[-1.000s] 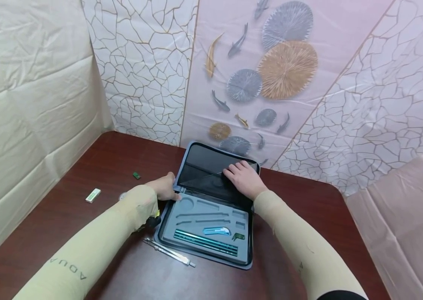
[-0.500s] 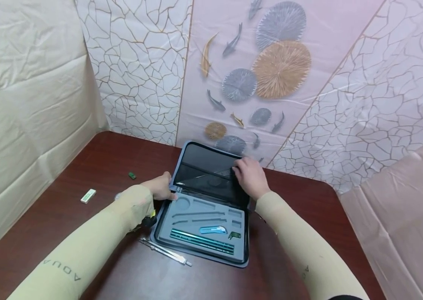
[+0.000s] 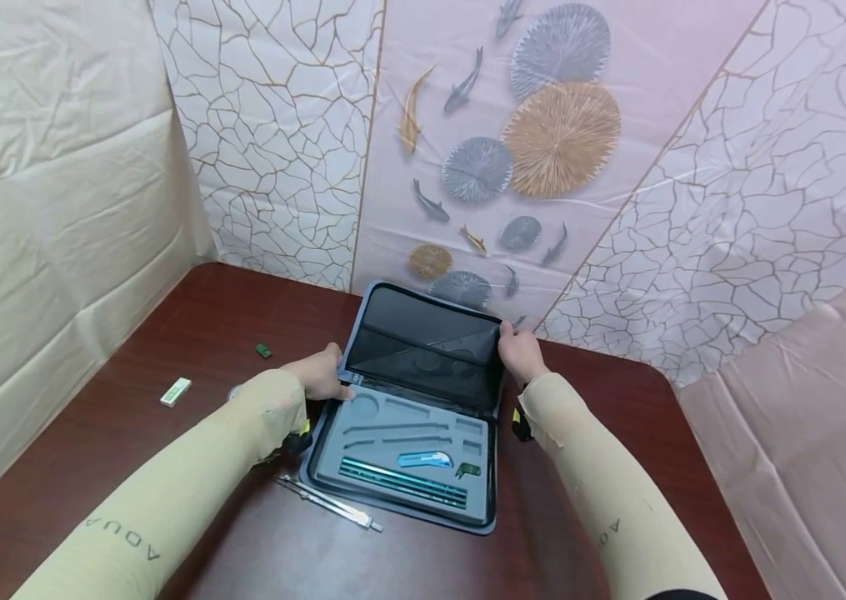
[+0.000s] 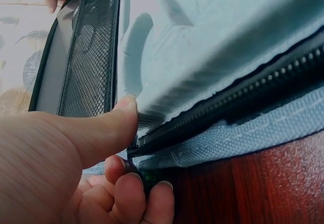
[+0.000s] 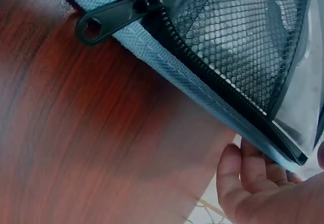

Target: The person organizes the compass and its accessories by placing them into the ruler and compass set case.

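Head view: one case (image 3: 438,517) sits unzipped on the table (image 3: 618,392) between the two hands, its lid (image 3: 423,342) folded back on the far side. The left hand (image 3: 321,374) pinches the case's left edge near the hinge — the left wrist view shows its thumb on the inner border and fingers curled below the rim. The right hand (image 3: 522,354) grips the lid at its far right corner, fingers curled behind the edge. One zip pull (image 5: 114,19) hangs from the border in the right wrist view.

In the near half lies a grey insert (image 3: 477,492) with one round hollow at its far left and three short box-shaped ones. It holds one blue knife (image 3: 425,460), one dark green piece (image 3: 468,470) right of it, and a row of teal pencils (image 3: 403,482) nearest the person — three, it seems, though their stripes blur together. Outside, one compass (image 3: 328,503) lies just beside the near left edge. Farther left are one eraser (image 3: 176,392), one small green block (image 3: 263,351) and one disc (image 3: 234,391), mostly hidden by the sleeve.
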Available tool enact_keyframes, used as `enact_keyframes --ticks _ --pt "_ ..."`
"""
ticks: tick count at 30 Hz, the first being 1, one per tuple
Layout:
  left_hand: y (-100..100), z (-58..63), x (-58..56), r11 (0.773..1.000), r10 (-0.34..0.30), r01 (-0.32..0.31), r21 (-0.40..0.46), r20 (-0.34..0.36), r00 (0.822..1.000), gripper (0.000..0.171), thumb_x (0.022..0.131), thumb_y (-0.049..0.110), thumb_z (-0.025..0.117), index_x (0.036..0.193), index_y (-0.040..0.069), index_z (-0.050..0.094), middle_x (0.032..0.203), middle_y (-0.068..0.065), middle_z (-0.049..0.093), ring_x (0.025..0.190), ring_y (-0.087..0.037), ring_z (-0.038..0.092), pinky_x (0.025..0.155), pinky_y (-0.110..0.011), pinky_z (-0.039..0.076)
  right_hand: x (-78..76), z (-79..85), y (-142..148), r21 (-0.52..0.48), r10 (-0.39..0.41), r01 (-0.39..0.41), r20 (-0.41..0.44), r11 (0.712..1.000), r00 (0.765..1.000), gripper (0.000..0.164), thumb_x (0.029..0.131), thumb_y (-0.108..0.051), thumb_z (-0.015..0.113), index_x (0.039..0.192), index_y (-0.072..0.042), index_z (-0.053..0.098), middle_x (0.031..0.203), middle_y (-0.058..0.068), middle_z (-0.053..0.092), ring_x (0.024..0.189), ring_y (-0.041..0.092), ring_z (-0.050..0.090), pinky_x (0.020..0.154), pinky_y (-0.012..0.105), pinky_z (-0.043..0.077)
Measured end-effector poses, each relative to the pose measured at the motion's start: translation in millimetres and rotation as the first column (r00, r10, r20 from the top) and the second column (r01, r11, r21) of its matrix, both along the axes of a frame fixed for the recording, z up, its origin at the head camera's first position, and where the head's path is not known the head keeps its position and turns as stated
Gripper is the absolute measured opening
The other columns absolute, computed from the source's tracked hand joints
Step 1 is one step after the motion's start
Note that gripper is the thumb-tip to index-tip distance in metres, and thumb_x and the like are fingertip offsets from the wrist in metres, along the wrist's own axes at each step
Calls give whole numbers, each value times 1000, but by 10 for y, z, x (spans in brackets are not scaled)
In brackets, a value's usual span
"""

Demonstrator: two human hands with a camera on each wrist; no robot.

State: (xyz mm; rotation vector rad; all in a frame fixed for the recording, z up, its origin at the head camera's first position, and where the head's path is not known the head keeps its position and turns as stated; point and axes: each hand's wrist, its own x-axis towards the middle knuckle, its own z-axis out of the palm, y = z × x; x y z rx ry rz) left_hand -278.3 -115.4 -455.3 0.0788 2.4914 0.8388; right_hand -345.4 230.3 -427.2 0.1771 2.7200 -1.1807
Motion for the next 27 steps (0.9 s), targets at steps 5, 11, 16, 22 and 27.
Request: enact_keyframes --ticks 5,11,16,22,27 --pt "11 -35 -9 1000 -2 2 10 2 1000 73 89 30 72 137 -1 28 138 -23 43 117 -27 51 94 -44 43 -6 21 -40 -94 -69 73 45 993 997 68 105 -47 17 152 1 16 155 22 20 139 35 27 107 49 30" --pt "8 -49 -18 999 -3 3 42 1 1000 80 89 27 72 143 -3 21 149 -23 34 130 -30 42 101 -45 39 -16 37 -74 -180 -124 131 47 975 991 64 105 -45 14 154 -4 13 158 17 14 143 32 19 111 46 25" --pt "0 -29 -14 999 -6 7 33 -6 1000 80 89 28 72 143 -3 22 147 -24 36 128 -31 44 100 -45 40 -13 52 -60 -179 -114 121 49 976 992 66 104 -47 15 155 -5 10 159 16 13 143 32 18 111 47 24" --pt "-12 -21 1 1000 -7 7 30 -1 1000 80 90 27 71 143 -4 21 147 -24 35 129 -31 43 100 -46 39 -5 65 -56 -196 -102 108 39 975 994 64 105 -46 20 154 -4 14 157 17 16 141 32 21 110 47 25" --pt "6 -9 -3 1000 5 -5 30 -5 1000 80 89 27 72 143 -3 22 148 -24 35 130 -30 42 102 -45 37 -2 46 -49 -233 -130 124 -8 965 991 49 105 -44 25 123 -1 40 122 21 39 106 33 42 87 41 36"
